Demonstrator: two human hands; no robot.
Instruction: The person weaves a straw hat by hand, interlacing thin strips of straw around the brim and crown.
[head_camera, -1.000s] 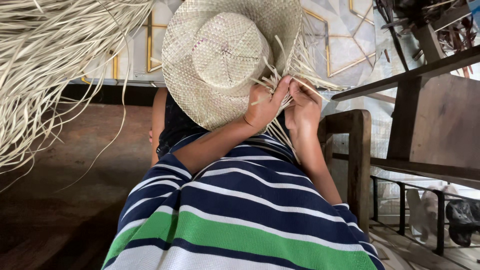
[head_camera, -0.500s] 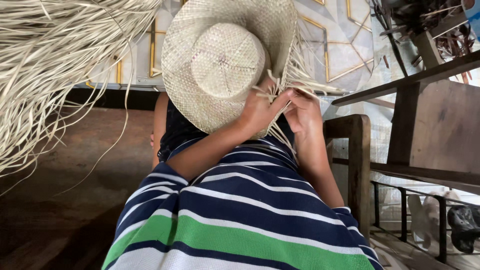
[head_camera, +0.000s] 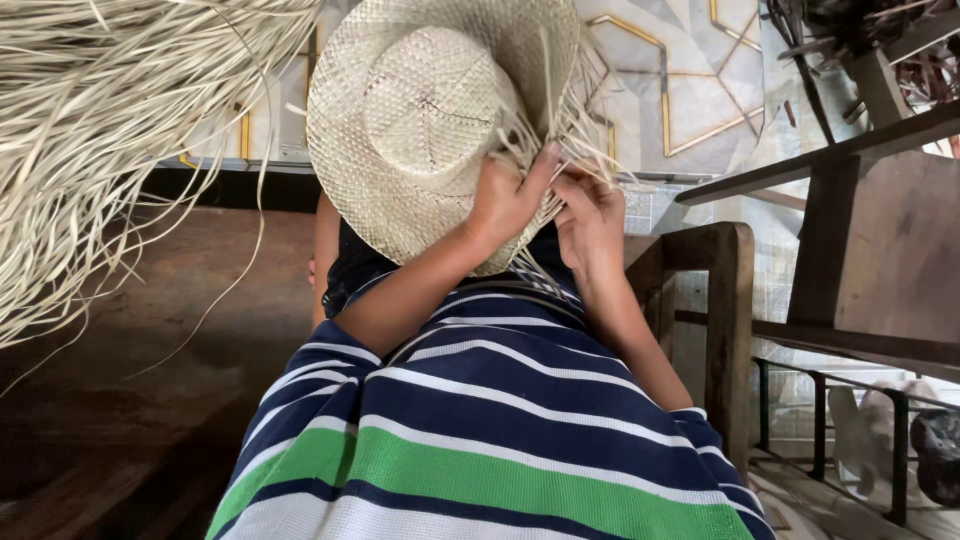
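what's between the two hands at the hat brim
In the head view, loose pale straw strands sticking out of the woven hat brim run between the left hand and right hand; both hands' fingers pinch them.

A dark brown wooden floor (head_camera: 150, 330) spreads across the left, worn and dull, with soft daylight falling on it. Beyond it lies a pale tiled surface (head_camera: 680, 90) patterned with gold geometric lines. On the right stands dark wooden furniture: a chair frame (head_camera: 730, 330) with a thick upright post, a slanting beam (head_camera: 820, 160) and a low rail (head_camera: 850, 400).
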